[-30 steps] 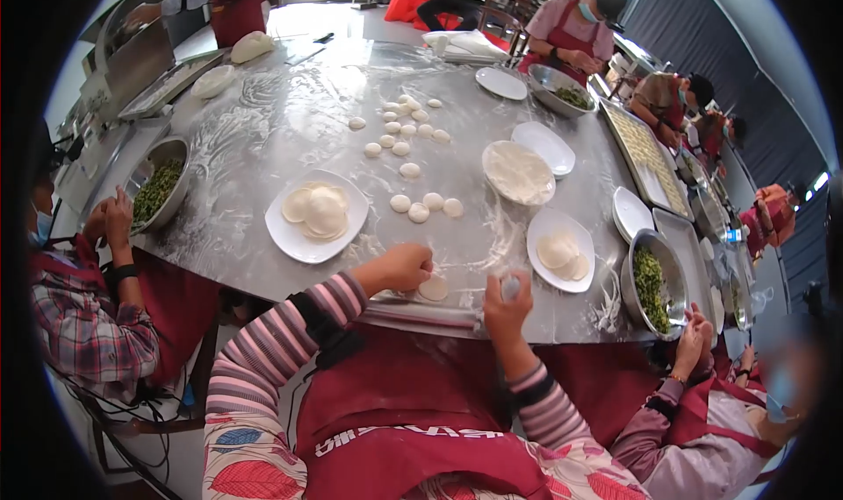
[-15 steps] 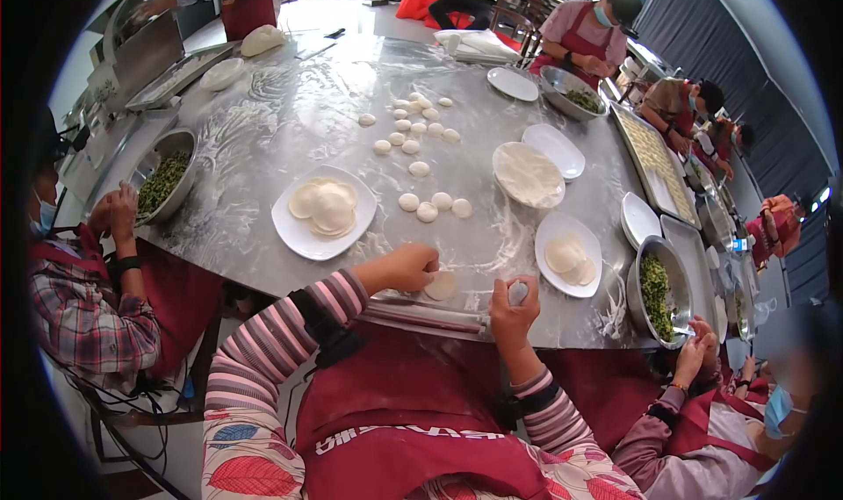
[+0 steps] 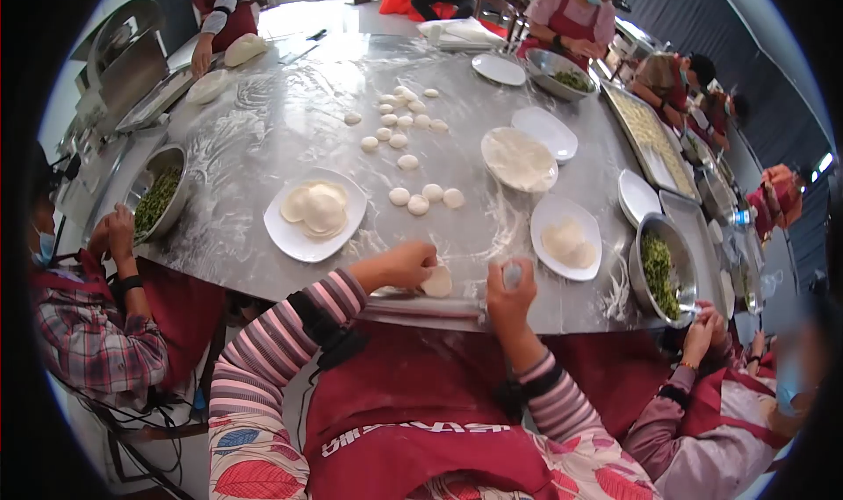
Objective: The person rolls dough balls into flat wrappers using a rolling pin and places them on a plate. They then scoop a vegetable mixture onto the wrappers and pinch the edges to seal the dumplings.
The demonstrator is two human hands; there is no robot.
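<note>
My left hand [image 3: 411, 266] is closed at the edge of a small flat dough wrapper [image 3: 437, 281] on the floured metal table, its fingertips pinching the wrapper's left side. To the right, my right hand [image 3: 511, 296] is a fist around a rolling pin [image 3: 512, 275], whose pale rounded end shows above the fingers; the rest of the pin is mostly hidden. Left of my hands is a white plate [image 3: 279, 235] of stacked wrappers [image 3: 318, 208]. Another plate [image 3: 587, 228] with wrappers [image 3: 567, 244] lies to the right. Beyond the hands sit several small dough pieces [image 3: 418, 204].
A plate of flour [image 3: 518, 159] lies right of the dough pieces. Metal bowls of green filling stand left [image 3: 182, 184] and right [image 3: 688, 263]. A tray of dumplings [image 3: 645, 136] runs along the right edge. Co-workers sit close on both sides, and a dough lump [image 3: 245, 50] is far left.
The wrapper's outline and position beside my left fingers have shifted slightly. Both hands stay in about the same places. A far-left co-worker's hand has come down to a plate. The view has tilted slightly.
</note>
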